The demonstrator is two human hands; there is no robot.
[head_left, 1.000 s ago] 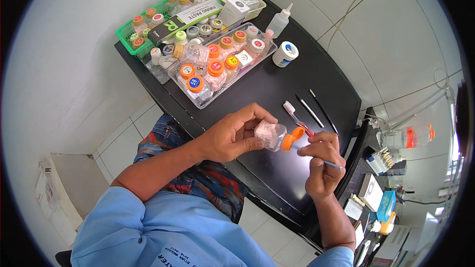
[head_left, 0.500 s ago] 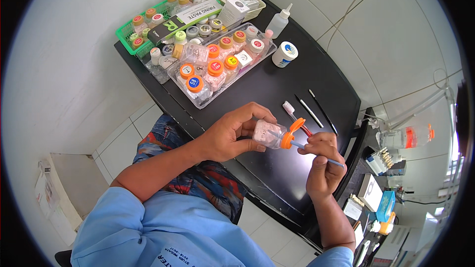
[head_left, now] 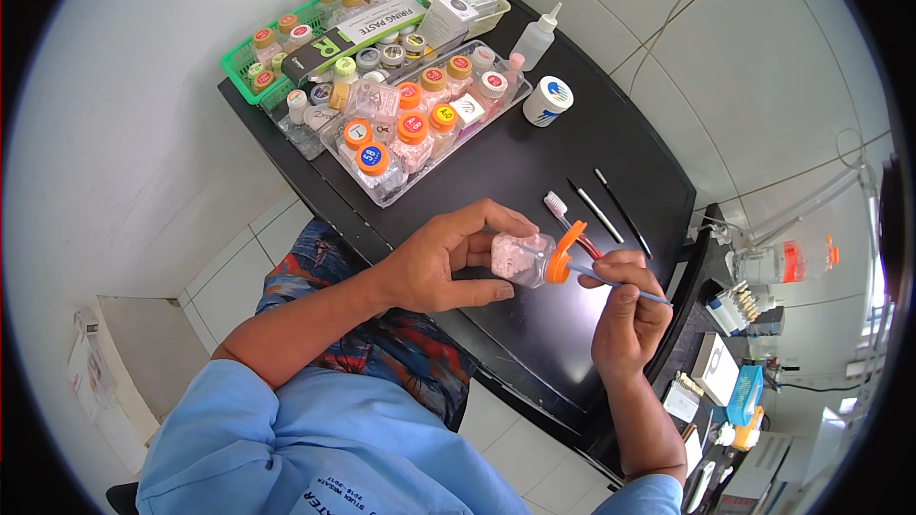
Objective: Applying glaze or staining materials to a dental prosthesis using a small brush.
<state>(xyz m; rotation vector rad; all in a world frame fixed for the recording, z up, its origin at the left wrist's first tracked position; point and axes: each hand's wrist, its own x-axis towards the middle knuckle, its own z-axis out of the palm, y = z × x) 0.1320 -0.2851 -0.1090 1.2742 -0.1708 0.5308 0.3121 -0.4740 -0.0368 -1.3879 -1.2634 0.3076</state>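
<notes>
A small clear bottle of pink powder lies tilted on its side above the table, its mouth toward my right hand. Fingers of my left hand grip its base end, the thumb stretched along the near side. The orange flip cap stands open at the bottle's neck. Pinched in my right hand is a thin blue stick. It runs through the bottle's mouth, and its inner end shows faintly through the clear wall, close to the powder.
Beyond the hands lie a toothbrush, a white pen-like tool and a black rod. A clear tray of powder bottles, a green basket, a white jar and a dropper bottle stand farther back on the black table.
The bottle has shifted slightly right and rolled a little in my left hand, whose thumb has slid lower. My right hand has tilted the blue stick, its outer end now higher.
</notes>
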